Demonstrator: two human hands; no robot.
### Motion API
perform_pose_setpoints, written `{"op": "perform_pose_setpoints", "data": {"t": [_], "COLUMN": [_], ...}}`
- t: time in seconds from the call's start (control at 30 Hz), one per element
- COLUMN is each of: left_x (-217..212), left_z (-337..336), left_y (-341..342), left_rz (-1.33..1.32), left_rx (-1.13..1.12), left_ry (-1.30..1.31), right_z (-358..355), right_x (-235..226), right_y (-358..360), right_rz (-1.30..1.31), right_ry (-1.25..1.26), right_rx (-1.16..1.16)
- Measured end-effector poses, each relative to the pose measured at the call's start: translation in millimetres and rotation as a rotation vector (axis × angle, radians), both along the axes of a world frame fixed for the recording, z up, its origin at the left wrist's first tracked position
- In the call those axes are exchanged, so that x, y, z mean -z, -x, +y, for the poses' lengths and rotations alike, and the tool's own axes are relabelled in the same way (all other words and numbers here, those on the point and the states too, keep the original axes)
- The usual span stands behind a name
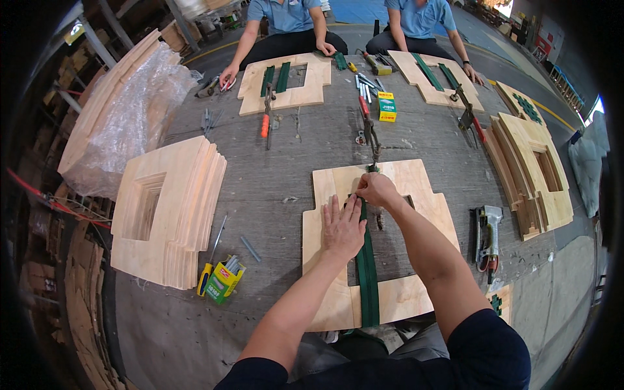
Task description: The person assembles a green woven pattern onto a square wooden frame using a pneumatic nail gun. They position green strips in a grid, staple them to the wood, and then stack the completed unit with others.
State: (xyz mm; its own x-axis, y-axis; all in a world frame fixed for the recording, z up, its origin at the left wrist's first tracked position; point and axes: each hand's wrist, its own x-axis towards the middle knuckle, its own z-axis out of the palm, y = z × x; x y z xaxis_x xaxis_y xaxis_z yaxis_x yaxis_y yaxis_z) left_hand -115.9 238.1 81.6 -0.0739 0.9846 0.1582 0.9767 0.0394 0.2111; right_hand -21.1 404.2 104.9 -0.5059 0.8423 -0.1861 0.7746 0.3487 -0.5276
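A light plywood panel [403, 299] with a cut-out lies in front of me. A dark green webbing strap [368, 279] runs lengthwise over it, across the opening. My left hand [342, 229] rests flat with fingers spread, on the panel and against the strap's far part. At the strap's far end my right hand [378, 190] is closed, thumb and fingers pinched on the strap; the exact grip is partly hidden. Just beyond, a metal clamp [372, 136] with a red handle reaches the panel's far edge. A staple gun [487, 237] lies to the right.
Stacked cut-out panels [185, 214] stand at left, more panels [543, 175] at right. Near the left stack are a staple box [226, 279] and a yellow-handled screwdriver [205, 279]. Two people in blue shirts sit opposite with strapped panels [309, 94] and clamps. Another box [387, 107] stands between them.
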Motion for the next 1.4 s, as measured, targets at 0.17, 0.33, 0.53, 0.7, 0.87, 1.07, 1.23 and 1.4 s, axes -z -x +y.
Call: {"op": "perform_pose_setpoints", "data": {"t": [0.17,0.33,0.53,0.7,0.87,1.07,1.23,1.4], "left_x": [-1.4,-4.2,-7.8,-8.5,-9.1,-15.2,-17.3,-19.0], "left_z": [-0.2,-2.1,-5.0,2.0,-5.5,-1.7,-4.0,-4.2], "left_y": [0.1,0.0,1.0,-6.7,4.0,-7.0,-6.5,-7.9], "left_rz": [0.02,0.028,0.046,0.009,-0.007,-0.036,-0.001,0.012], "left_rx": [-0.015,-0.031,-0.066,-0.028,-0.076,-0.064,-0.076,-0.067], "left_ry": [-0.012,0.01,0.037,0.011,0.043,0.078,0.094,0.094], "right_z": [1.3,1.5,0.6,2.6,-38.6,-77.6,-79.9,-64.8], "right_x": [-1.6,-4.7,-2.4,-8.7,-31.4,-50.1,-16.5,-12.6], "right_y": [1.9,4.5,8.1,-37.2,-159.2,-396.5,-412.4,-409.6], "right_rz": [-0.013,-0.039,-0.024,0.468,0.825,-0.012,0.068,0.097], "right_ry": [0.013,0.083,0.083,0.436,0.257,-0.438,0.029,0.047], "right_rx": [-0.009,-0.005,-0.021,0.201,0.444,0.847,0.809,0.835]}}
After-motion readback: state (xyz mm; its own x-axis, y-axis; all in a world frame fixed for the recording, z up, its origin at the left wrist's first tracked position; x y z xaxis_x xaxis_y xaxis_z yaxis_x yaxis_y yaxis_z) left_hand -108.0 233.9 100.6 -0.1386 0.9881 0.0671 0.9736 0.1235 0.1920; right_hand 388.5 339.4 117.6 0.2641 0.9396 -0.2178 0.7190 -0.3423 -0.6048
